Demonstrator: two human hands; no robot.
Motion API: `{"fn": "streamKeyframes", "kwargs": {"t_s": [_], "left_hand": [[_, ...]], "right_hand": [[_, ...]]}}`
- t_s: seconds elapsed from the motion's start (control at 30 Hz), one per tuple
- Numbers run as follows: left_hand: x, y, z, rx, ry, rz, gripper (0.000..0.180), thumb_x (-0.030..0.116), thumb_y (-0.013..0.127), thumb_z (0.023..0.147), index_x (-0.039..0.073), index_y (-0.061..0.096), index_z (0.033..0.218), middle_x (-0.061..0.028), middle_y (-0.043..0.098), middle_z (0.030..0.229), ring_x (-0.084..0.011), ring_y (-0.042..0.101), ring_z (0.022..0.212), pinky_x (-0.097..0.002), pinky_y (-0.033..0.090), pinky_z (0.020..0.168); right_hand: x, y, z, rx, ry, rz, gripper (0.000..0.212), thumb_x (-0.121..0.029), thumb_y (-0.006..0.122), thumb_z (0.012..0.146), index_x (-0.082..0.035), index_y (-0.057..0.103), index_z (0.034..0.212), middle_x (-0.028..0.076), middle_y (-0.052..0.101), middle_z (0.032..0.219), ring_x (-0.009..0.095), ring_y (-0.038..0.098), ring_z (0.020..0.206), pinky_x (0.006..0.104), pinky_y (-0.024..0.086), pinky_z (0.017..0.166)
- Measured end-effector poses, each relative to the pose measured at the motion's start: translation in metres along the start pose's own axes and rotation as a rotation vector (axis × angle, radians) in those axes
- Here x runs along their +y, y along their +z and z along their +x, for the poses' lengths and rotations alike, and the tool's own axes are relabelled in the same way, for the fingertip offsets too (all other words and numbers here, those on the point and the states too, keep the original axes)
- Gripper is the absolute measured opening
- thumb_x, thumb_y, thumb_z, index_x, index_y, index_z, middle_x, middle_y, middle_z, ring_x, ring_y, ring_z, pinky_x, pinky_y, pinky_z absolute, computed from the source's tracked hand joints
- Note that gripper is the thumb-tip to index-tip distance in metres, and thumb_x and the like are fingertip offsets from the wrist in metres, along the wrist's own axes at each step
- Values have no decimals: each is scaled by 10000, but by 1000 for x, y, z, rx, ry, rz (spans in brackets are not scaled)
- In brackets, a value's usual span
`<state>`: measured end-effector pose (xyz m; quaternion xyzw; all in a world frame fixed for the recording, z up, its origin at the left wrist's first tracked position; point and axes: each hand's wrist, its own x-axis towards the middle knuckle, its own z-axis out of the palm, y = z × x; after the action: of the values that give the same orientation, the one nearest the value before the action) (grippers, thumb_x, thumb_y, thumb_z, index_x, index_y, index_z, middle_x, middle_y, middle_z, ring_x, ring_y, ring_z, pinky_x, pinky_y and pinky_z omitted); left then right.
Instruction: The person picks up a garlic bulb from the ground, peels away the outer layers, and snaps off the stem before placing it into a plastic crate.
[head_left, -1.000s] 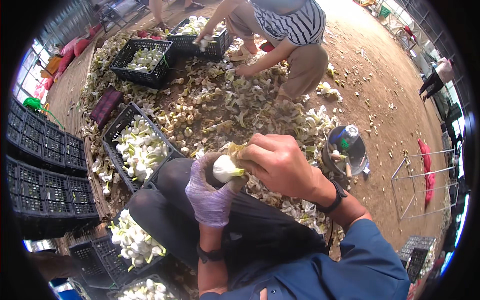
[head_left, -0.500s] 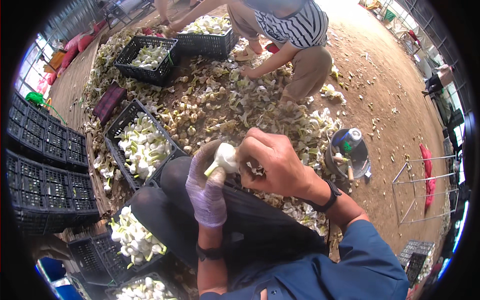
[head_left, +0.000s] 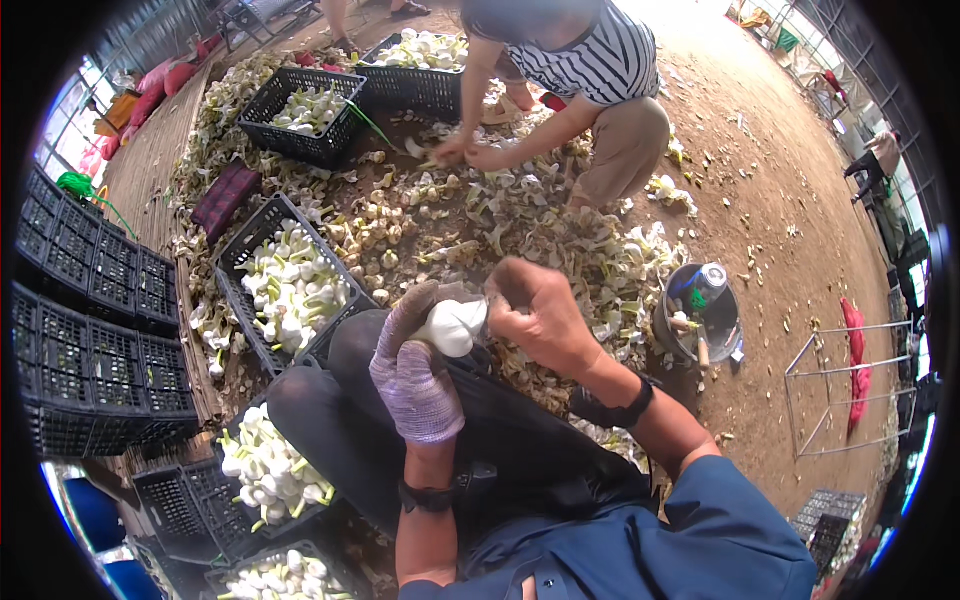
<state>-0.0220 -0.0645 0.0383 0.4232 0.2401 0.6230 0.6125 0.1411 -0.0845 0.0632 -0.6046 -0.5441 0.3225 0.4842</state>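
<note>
Gloved left hand is gripping the white bulb above the lap; the yellowish husk is gone now, and the bare right hand is pinching its top.

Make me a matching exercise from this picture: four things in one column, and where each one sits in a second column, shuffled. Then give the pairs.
Things
1. white bulb
2. dark pail
3. red cloth
4. striped-shirt person

Places
A. on the bare dirt at the person's right, with a can in it
B. crouched across the pile of husks, near the far crates
C. between the gloved left hand and the bare right hand
D. hung on a wire frame at the far right

Pairs: 1-C, 2-A, 3-D, 4-B
</note>
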Motion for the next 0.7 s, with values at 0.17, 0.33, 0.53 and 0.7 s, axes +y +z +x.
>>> {"fn": "streamKeyframes", "kwargs": {"t_s": [0.17,0.33,0.53,0.7], "left_hand": [[3,-2,-5,38,13,38,517,315,599,999,-100,618,1308,-175,698,1244,-249,669,1152,-372,513,1028],[4,-1,-5,59,58,105,459,256,557,1012,-96,629,1297,-170,714,1210,-246,677,1134,-372,513,1024],[6,5,-8,27,121,189,357,174,544,1010,-54,686,1245,-149,745,1132,-231,689,1097,-369,520,1005],[11,-5,-7,25,85,174,297,145,570,1008,-24,688,1222,-138,748,1109,-215,696,1062,-355,539,958]], "right_hand": [[14,2,-16,-258,317,442,161,-94,609,917,24,640,1022,5,641,794,47,565,671,243,483,605],[-17,-11,-17,-224,24,412,313,-38,607,916,6,544,1219,31,658,879,65,582,704,247,507,651],[-47,-11,-19,-172,-166,7,526,-107,837,851,-33,506,1253,63,665,843,96,634,755,297,521,678],[-41,12,-18,-220,-207,398,337,-54,710,962,-48,516,1237,17,656,883,72,621,748,255,480,622]]}}
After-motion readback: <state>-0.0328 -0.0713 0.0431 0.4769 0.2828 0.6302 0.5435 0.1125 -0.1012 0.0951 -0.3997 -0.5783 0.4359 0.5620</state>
